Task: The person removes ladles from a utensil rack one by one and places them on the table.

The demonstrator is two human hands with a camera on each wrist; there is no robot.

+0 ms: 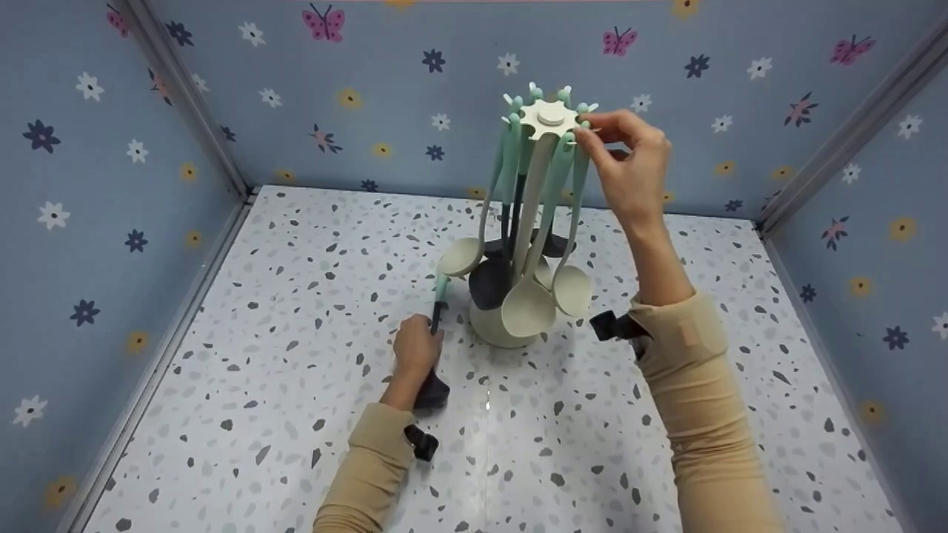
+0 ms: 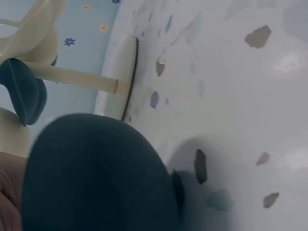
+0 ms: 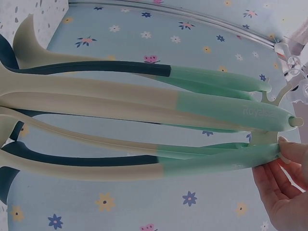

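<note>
A cream stand [image 1: 549, 118] with a notched round top carries several kitchen utensils with mint handles, hanging around its post. My right hand [image 1: 633, 159] is at the rim of that top, thumb and fingers pinching the mint handle end of a cream ladle [image 1: 572, 291]. The same handle [image 3: 216, 156] shows in the right wrist view. Low over the table at the stand's left, my left hand [image 1: 416, 348] grips a dark cooking spoon [image 1: 433, 392] by its shaft, mint end pointing away. Its rounded head [image 2: 96, 178] fills the lower left wrist view.
The speckled white table [image 1: 296, 296] lies under everything. Blue flowered panels [image 1: 437, 96] enclose the back and both sides. Other cream ladles [image 1: 529, 307] and a dark utensil head [image 1: 490, 283] hang close together around the stand's base [image 1: 492, 332].
</note>
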